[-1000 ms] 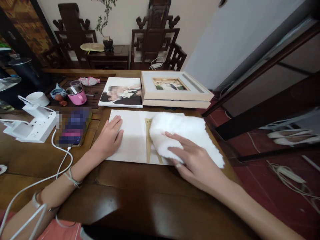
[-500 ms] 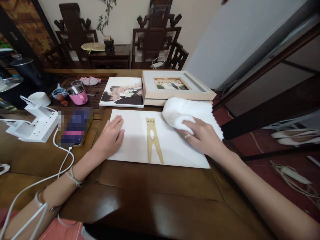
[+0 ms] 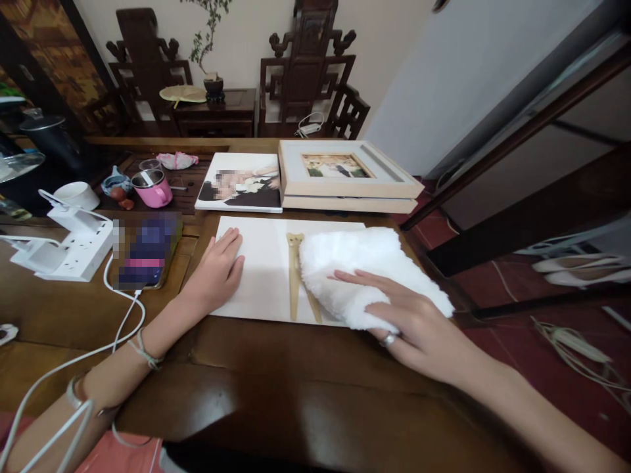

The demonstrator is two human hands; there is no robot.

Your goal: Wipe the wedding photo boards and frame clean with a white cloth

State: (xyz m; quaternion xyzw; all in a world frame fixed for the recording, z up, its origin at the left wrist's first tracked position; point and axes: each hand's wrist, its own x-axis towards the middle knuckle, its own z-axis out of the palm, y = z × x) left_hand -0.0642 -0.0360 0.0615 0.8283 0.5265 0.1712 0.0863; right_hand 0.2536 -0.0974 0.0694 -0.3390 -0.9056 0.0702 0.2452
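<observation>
A flat white panel point(image 3: 261, 276) lies on the dark wooden table before me. On its middle is a tan, two-legged piece point(image 3: 294, 282) with a small cat-shaped head, possibly a frame stand; its right part is covered. My left hand point(image 3: 220, 269) rests flat with fingers stretched on the panel's left edge. In my right hand point(image 3: 409, 322) is a fluffy white cloth point(image 3: 352, 256), pressed over the panel's right half and hanging past its right edge. The fingers lie over the cloth, with a fold of it bunched under them.
Behind the panel stand a photo print point(image 3: 241, 184) and stacked wooden picture frames point(image 3: 345, 194). To the left are a phone point(image 3: 150, 253) on a charging cable, a white power strip point(image 3: 86, 253), a pink mug point(image 3: 152, 190) and a teapot point(image 3: 116, 180). The table's right edge drops to a red floor.
My right hand has drawn the cloth toward me, from the panel's back right to its front right, and the cloth now covers part of the tan piece. My left hand stays put.
</observation>
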